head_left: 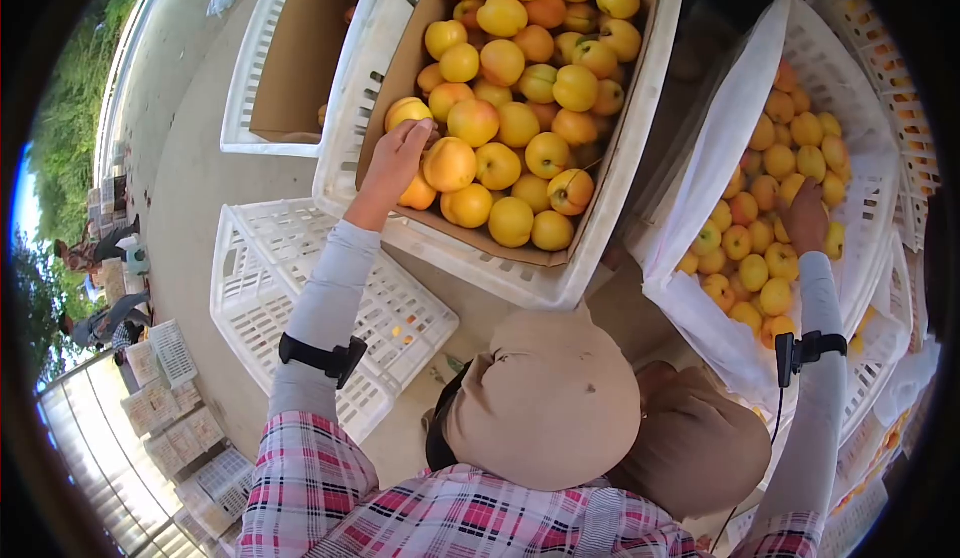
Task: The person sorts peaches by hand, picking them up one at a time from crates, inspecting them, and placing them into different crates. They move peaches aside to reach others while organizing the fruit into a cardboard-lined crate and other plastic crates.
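Yellow-orange fruits (502, 123) fill a cardboard-lined white crate (625, 173) at the top centre. My left hand (400, 158) is at this crate's left side, its fingers bent against a fruit (408, 112) near the cardboard edge. On the right, a second white crate (855, 108) with a pale cloth liner (722, 123) holds more fruits (737, 242). My right hand (806, 220) reaches down among them, palm turned away; its fingertips are hidden, and what they hold cannot be made out.
An empty-looking white crate (270, 248) lies on the ground at the left of my knees. Another crate with cardboard (290, 48) stands at the upper left. More crates (885, 58) are at the far right. Stacked crates (180, 423) and people (100, 323) appear at the far left.
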{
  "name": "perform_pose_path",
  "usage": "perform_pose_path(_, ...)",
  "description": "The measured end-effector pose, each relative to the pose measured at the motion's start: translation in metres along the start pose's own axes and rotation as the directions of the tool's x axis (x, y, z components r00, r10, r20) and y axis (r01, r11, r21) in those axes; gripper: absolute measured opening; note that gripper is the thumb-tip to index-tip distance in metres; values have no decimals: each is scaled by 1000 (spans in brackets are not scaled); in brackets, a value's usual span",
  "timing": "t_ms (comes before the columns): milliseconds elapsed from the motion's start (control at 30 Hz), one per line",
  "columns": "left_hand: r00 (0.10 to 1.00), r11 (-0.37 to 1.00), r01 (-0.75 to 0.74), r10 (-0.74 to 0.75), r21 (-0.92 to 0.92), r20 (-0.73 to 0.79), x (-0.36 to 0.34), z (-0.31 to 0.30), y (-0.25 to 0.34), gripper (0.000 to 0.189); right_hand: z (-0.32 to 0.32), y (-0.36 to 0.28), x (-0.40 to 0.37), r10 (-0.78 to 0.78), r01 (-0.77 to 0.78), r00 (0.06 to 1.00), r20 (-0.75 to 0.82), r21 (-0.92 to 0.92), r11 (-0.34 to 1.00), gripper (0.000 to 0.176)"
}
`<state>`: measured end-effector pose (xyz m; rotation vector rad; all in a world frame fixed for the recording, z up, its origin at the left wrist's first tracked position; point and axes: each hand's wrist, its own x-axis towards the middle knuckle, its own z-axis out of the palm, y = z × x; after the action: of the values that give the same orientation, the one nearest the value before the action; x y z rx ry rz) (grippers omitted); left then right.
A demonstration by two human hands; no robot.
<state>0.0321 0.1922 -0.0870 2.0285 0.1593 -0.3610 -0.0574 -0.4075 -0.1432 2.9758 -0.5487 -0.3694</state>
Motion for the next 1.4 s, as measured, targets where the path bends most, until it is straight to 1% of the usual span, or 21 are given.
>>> perform_pose_path(67, 998, 996, 48, -52, -80, -41, 1, -1, 1, 34, 18, 11, 5, 21, -20, 999, -37, 29, 999, 63)
perform_pose_path(133, 991, 995, 73, -80, -68, -110, 3, -2, 1, 34, 35, 36, 16, -117, 158, 945, -306, 112, 981, 59)
perform_pose_path(167, 991, 995, 74, -82, -72, -110, 1, -5, 1, 34, 29, 39, 15, -120, 160, 944, -306, 108, 981, 59)
perform_pose_path(200, 988, 992, 60, -74, -110, -132, -1, -6, 4, 33, -14, 18, 1, 33, -45, 999, 32, 536, 843, 59)
perform_pose_path(233, 988, 987, 37, -61, -158, -144, 0, -3, 5, 33, -50, -2, -14, 46, -353, 919, 391, 767, 535, 58)
perform_pose_path(267, 987, 990, -2, -21, -141, -158, 2, -4, 0, 32, -62, -10, -27, -132, -367, 904, 406, 897, 248, 58)
perform_pose_path(333, 985, 989, -97, 80, -111, -154, 1, -1, 2, 30, -76, -21, -54, -381, -400, 882, 276, 867, -297, 57)
perform_pose_path(400, 979, 975, -177, 161, -134, -122, -4, 10, 21, 28, -108, -43, -78, -489, -395, 854, 177, 833, -388, 56)
perform_pose_path(467, 971, 952, -232, 216, -200, -99, -13, 28, 61, 27, -134, -67, -87, -556, -386, 820, 134, 847, -366, 64)
perform_pose_path(600, 916, 906, -274, 348, -322, 199, -48, 68, 130, 34, -177, -114, -96, -637, -324, 763, 107, 917, -234, 79)
perform_pose_path(667, 842, 893, -245, 390, -378, 373, -56, 88, 152, 52, -190, -136, -98, -594, -71, 803, 43, 997, -24, 79)
perform_pose_path(767, 780, 866, -463, 500, -191, 376, -66, 108, 168, 79, -191, -163, -99, -638, 33, 770, -19, 999, 10, 80)
perform_pose_path(833, 747, 809, -552, 587, -199, 312, -70, 123, 167, 80, -196, -178, -100, -682, 151, 729, -53, 985, 86, 76)
perform_pose_path(900, 731, 774, -612, 632, -162, 258, -68, 124, 157, 81, -206, -186, -107, -700, 90, 713, -45, 996, 27, 73)
perform_pose_path(967, 796, 800, -42, 389, -598, 464, -66, 112, 153, 77, -211, -185, -110, -710, 36, 704, -9, 999, 22, 64)
perform_pose_path(1000, 805, 808, -50, 381, -587, 456, -65, 105, 147, 77, -210, -181, -108, -721, 37, 693, -21, 999, 7, 64)
perform_pose_path(1067, 756, 487, 414, 287, -769, 589, -64, 93, 127, 73, -205, -172, -105, -701, -27, 711, 46, 999, 38, 61)
perform_pose_path(1100, 703, 412, 451, 383, -792, 599, -59, 89, 115, 64, -203, -170, -105, -684, -9, 728, 48, 998, 61, 57)
perform_pose_path(1200, 728, 332, 490, 354, -806, 588, -61, 68, 106, 58, -194, -160, -103, -644, -55, 755, 124, 990, 126, 53)
perform_pose_path(1367, 928, 582, 189, 159, -791, 338, -46, -5, 74, 51, -161, -128, -104, -578, -73, 803, 146, 986, 148, 46)
perform_pose_path(1400, 981, 756, 67, 70, -651, 182, -45, -22, 69, 56, -156, -122, -105, -524, -118, 833, 177, 983, 143, 44)
